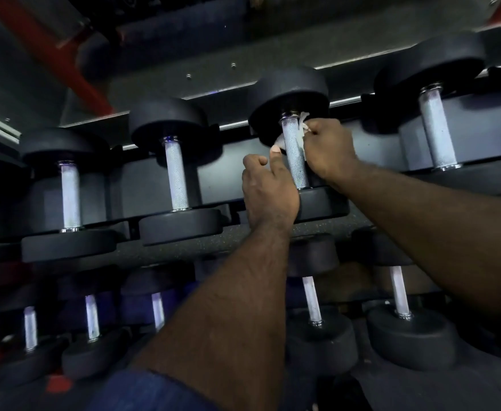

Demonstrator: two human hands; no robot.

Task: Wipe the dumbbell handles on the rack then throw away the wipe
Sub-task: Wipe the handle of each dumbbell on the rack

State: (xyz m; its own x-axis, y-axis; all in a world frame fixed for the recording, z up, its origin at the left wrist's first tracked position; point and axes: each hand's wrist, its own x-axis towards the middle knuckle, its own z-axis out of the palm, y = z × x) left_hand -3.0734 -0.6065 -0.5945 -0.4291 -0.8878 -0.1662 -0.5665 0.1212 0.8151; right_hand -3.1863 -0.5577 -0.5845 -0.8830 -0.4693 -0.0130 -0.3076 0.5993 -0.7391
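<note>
My left hand (268, 185) and right hand (328, 149) each pinched an end of the wipe (304, 123), which looped behind the knurled dumbbell handle (295, 157) on the upper rack (142, 185), its middle hidden.

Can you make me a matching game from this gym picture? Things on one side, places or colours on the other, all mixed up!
Things:
1 wipe
2 left hand
3 right hand
4 beam

Places or colours:
A red, top left
B pinches the wipe, right of the handle
C white, looped behind the handle
D pinches the wipe, left of the handle

Pairs: 1-C, 2-D, 3-B, 4-A
</note>
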